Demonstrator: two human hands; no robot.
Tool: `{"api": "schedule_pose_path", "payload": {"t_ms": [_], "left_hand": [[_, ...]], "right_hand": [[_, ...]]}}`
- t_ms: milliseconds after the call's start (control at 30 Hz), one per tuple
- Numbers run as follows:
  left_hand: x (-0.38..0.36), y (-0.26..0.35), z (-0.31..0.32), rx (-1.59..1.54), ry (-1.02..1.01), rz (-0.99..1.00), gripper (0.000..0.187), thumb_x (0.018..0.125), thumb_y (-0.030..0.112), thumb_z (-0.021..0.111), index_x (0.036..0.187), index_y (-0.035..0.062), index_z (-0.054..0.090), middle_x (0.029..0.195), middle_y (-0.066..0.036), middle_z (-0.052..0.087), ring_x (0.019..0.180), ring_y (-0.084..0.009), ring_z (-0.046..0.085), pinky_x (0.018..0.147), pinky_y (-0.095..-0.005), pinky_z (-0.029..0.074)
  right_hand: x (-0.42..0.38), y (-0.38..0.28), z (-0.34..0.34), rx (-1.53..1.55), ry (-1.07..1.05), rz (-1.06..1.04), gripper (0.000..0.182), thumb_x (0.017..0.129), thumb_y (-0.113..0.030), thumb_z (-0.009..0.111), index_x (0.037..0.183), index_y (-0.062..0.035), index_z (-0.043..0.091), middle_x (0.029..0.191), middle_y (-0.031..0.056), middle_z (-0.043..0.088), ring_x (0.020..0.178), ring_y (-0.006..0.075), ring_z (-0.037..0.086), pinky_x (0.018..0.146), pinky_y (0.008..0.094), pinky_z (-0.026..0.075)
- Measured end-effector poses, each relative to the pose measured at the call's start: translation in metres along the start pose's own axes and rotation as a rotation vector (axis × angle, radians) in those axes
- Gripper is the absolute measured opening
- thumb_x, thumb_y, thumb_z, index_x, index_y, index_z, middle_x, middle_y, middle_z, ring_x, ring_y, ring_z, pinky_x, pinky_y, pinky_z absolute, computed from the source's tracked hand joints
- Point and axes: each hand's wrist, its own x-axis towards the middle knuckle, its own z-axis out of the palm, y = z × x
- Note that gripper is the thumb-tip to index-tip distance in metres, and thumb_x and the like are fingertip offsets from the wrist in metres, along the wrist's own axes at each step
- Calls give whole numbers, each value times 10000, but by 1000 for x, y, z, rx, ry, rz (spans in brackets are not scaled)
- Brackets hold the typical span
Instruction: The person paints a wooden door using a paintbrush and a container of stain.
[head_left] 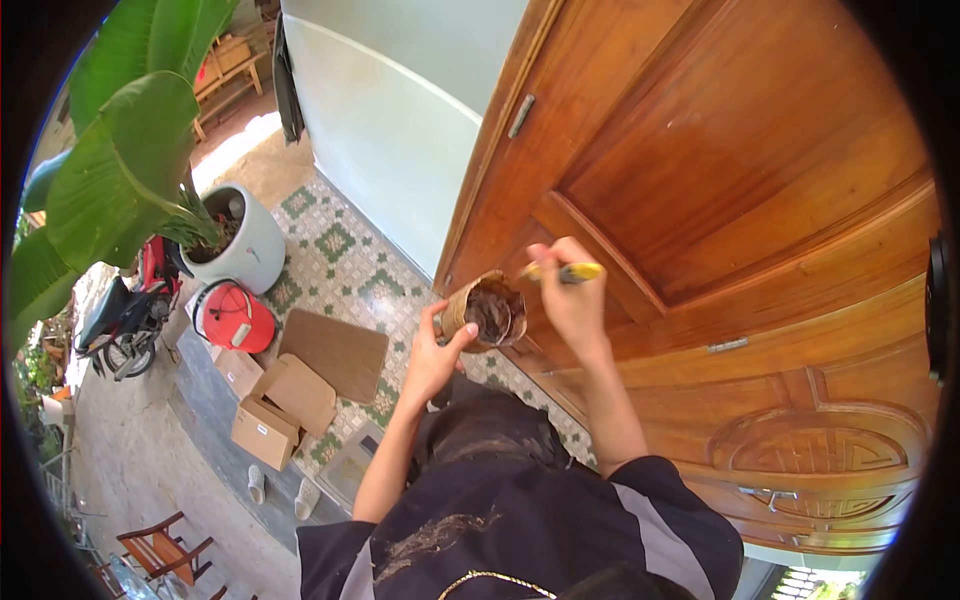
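Note:
My left hand (440, 350) is wrapped round a brown-stained, round container (460, 310), fingers on its side and thumb at the rim. Its open mouth faces up and shows dark brown contents (492, 312). Just right of the rim, my right hand (572, 300) is closed on a tool with a yellow-and-black handle (580, 272). Motion blurs that hand a little, and I cannot make out the tool's working end. Beyond both hands stands a brown panelled wooden door (740, 150).
On the left are a large white planter (262, 240) with a broad-leaved plant, a red bucket (238, 318), an open cardboard box (268, 425) and a brown mat (335, 352). Two light shoes (306, 497) and a wooden chair (165, 548) lie lower. A motorbike (125, 320) stands outside.

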Motion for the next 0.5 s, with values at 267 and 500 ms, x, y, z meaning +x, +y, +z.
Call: {"api": "schedule_pose_path", "payload": {"t_ms": [267,500], "left_hand": [[-9,-26,-33,47,65,-112,711,876,350,767,1404,28,416,948,-139,706,556,-131,597,510,-278,481],[-2,-39,-46,5,139,-142,702,894,343,748,1409,19,397,941,-140,692,550,-131,588,522,-274,486]], "right_hand": [[162,-60,-153,-616,661,-599,264,917,-149,750,780,-14,570,683,84,574,597,239,561,573,350,454],[244,-124,-247,-611,1007,-969,351,938,-211,746,677,-38,588,675,51,654,594,187,609,563,313,489]]}}
